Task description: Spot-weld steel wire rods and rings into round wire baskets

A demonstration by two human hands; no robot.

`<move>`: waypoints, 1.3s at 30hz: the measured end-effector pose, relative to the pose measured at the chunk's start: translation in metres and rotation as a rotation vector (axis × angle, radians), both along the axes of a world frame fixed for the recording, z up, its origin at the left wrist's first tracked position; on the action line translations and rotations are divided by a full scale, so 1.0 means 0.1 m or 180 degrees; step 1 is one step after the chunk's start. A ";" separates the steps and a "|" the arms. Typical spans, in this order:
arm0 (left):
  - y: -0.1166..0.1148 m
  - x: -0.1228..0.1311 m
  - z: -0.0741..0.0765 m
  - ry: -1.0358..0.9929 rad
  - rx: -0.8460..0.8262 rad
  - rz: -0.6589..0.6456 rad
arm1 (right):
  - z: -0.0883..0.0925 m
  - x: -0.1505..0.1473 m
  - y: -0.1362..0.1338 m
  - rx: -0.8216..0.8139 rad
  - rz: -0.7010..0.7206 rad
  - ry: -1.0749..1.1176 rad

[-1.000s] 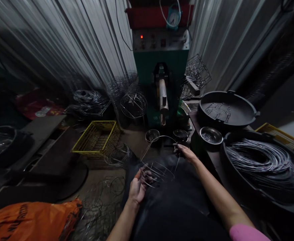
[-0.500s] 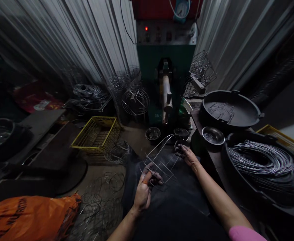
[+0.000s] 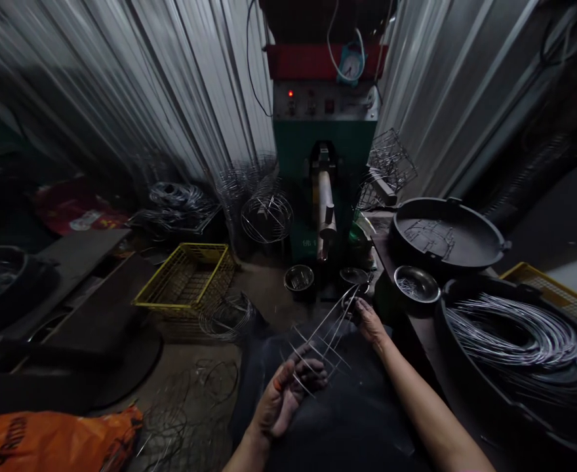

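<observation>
A thin wire frame (image 3: 320,346), made of bent rods crossed by several straight rods, is tilted above the dark apron (image 3: 357,406) on my lap. My left hand (image 3: 293,387) is turned palm up, its darkened fingers loosely curled about the near end; an orange band wraps the thumb. At the far, curved end, my right hand (image 3: 367,321) pinches the wire between thumb and fingers. Beyond the hands stands a green machine (image 3: 298,157) with a thick metal arm (image 3: 326,203) pointing down toward me. Two small bowls sit under it, the left bowl (image 3: 299,280) holding short metal pieces.
To the right are a round black pan (image 3: 465,229), a small steel bowl (image 3: 416,285) and a large pan with coiled wire rods (image 3: 524,328). On the left are a yellow wire basket (image 3: 185,278), wire rings (image 3: 227,318) and an orange sack (image 3: 57,439).
My head view has tilted up a little, so things sit lower. The wire frame has turned more edge-on, and my left hand has rolled palm up with its fingers loosened.
</observation>
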State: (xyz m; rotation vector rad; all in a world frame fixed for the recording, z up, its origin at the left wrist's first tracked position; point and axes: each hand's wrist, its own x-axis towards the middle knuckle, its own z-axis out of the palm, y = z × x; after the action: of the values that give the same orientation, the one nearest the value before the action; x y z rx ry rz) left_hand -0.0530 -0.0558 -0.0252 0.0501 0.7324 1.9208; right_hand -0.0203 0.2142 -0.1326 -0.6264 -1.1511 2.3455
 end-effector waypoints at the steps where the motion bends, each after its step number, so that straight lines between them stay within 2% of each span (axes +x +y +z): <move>1: 0.01 0.00 -0.03 -0.0091 -0.0029 0.0083 | -0.02 0.00 0.00 -0.0026 0.0003 0.0014; 5: 0.04 0.02 -0.14 -0.0229 -0.0397 0.0483 | -0.06 -0.01 -0.01 -0.0155 0.0174 -0.0007; 9: 0.08 0.08 -0.19 -0.0261 -0.0745 0.0507 | -0.11 -0.04 -0.06 -0.0114 0.0284 -0.0003; 11: 0.09 0.08 -0.21 -0.0201 -0.0859 0.0530 | -0.14 -0.06 -0.07 0.0032 0.0267 -0.0056; 13: 0.11 0.05 -0.22 -0.0118 -0.0984 0.0627 | -0.14 -0.08 -0.02 0.0425 0.0309 -0.0243; 15: 0.14 -0.02 -0.23 -0.0077 -0.1104 0.0777 | -0.11 -0.09 0.13 0.1212 0.0271 -0.0690; 18: 0.19 -0.15 -0.25 -0.0018 -0.1172 0.0994 | 0.02 -0.02 0.58 0.2594 -0.0241 -0.1784; 20: 0.22 -0.22 -0.27 0.0063 -0.1214 0.1106 | 0.13 0.09 0.97 0.2974 -0.0632 -0.2356; 24: 0.30 -0.28 -0.31 0.0135 -0.1345 0.1181 | 0.24 0.37 1.68 0.3198 -0.0881 -0.3358; 27: 0.39 -0.28 -0.33 0.0076 -0.1509 0.1155 | 0.20 0.48 1.98 0.3309 -0.0740 -0.4001; 33: 0.56 -0.30 -0.28 0.0152 -0.1701 0.1073 | 0.04 0.42 2.12 0.3681 -0.0336 -0.4504; 39: 0.64 -0.36 -0.33 0.0188 -0.1703 0.1071 | 0.02 0.43 2.21 0.3729 -0.0213 -0.4707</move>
State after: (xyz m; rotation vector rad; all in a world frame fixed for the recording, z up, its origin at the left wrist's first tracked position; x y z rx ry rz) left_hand -0.0894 0.0078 -0.0580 -0.3702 1.3405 1.9758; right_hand 0.0231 0.4351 -0.1308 -1.7885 -2.5313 0.4337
